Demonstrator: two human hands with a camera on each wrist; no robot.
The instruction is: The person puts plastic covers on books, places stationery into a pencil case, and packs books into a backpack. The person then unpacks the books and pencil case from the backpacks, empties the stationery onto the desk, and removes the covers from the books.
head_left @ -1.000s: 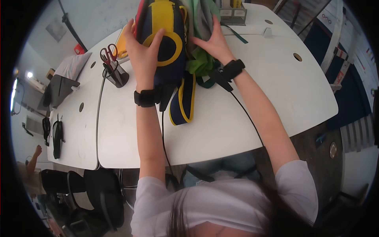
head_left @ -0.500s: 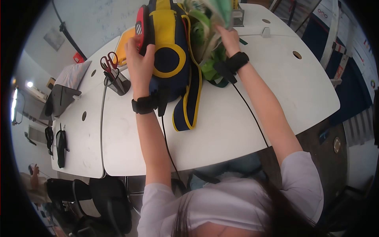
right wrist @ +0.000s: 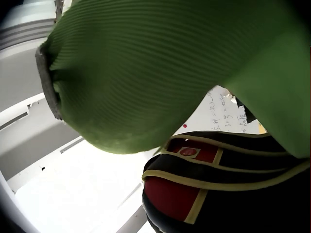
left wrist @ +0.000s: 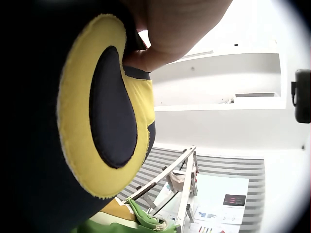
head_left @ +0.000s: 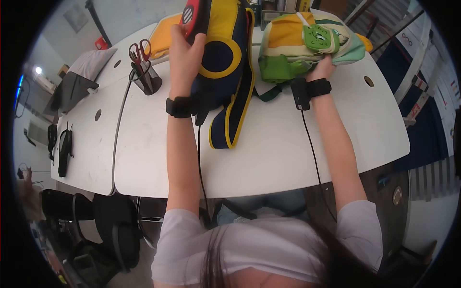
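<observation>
A navy backpack with a yellow ring [head_left: 236,56] and a red side panel stands in front of the left hand [head_left: 185,62], which grips its left side, the thumb on the navy cloth. The left wrist view has that hand [left wrist: 177,29] against the backpack [left wrist: 29,145] above the ring. To the right, a green, yellow and cream bag [head_left: 283,36] with a green face pouch lies on the table. At its near edge the right hand [head_left: 322,70] holds it, fingertips hidden. Green cloth [right wrist: 136,73] fills much of the right wrist view; no fingers show there.
On the white table [head_left: 269,158], a mesh pen cup [head_left: 148,80] with red scissors [head_left: 139,52] stands left of the backpack, by an orange item [head_left: 165,36]. A grey basket [head_left: 273,18] is behind the bags. Cables trail from both wrists.
The right hand has carried the green and yellow bag rightward, away from the navy backpack, and lowered it to the table. The left hand stays at the backpack's red side.
</observation>
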